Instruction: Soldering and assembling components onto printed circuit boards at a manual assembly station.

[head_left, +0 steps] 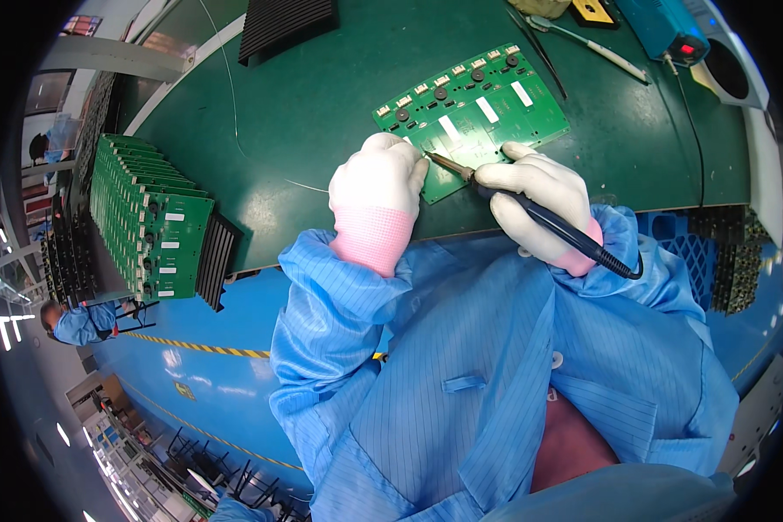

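Observation:
A green circuit board lies on the green table in front of me, with a row of white connectors and round black parts along its far edge. My right hand, in a white glove, is closed around a soldering iron with a dark handle. Its tip points left, close to the fingertips of my left hand at the board's near left edge. That gloved hand is closed, and a thin solder wire runs into it from the left. Glove and fingers hide the exact contact at the tip.
On the left stands a row of similar boards in a black rack. Another black ribbed rack sits at the far edge. Far right are tweezers, a white-handled tool and a blue device with a cable.

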